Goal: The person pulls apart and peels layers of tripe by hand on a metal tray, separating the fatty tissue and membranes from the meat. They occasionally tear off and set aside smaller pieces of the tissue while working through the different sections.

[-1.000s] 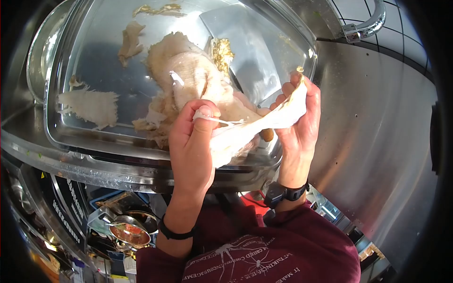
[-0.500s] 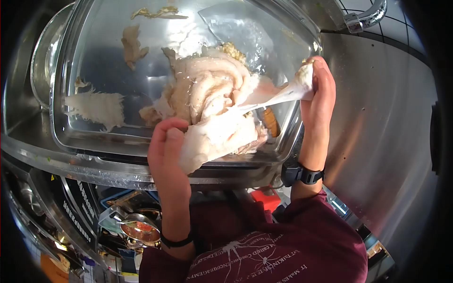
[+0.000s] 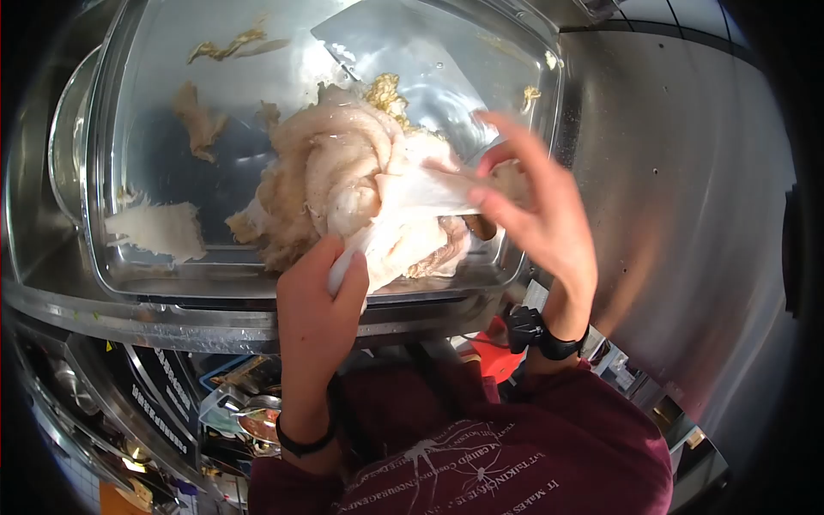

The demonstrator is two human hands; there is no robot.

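Note:
A pale, wet, folded mass of what looks like tripe (image 3: 330, 163) lies in the metal tray (image 3: 112, 249). My left hand (image 3: 322, 296) is closed at the mass's near edge, pinching a thin white fold between thumb and fingers. At the right side, my right hand (image 3: 545, 206) has its fingers spread, slightly blurred, around the free end of a stretched white flap (image 3: 429, 193). Its thumb seems to touch the flap, but I see no grip. Yellowish clumps (image 3: 388, 96) sit behind the mass.
A shaggy white piece (image 3: 159, 230) and brownish scraps (image 3: 199, 120) lie on the tray's left side. A round metal bowl (image 3: 64, 146) stands beyond its left rim. To the right rises a steel panel (image 3: 669, 197). Below left are shelves with a food container (image 3: 257, 422).
My right hand has moved left and its fingers have opened from the flap, which has slackened. My left hand has shifted right and now pinches a fold. The view has shifted slightly.

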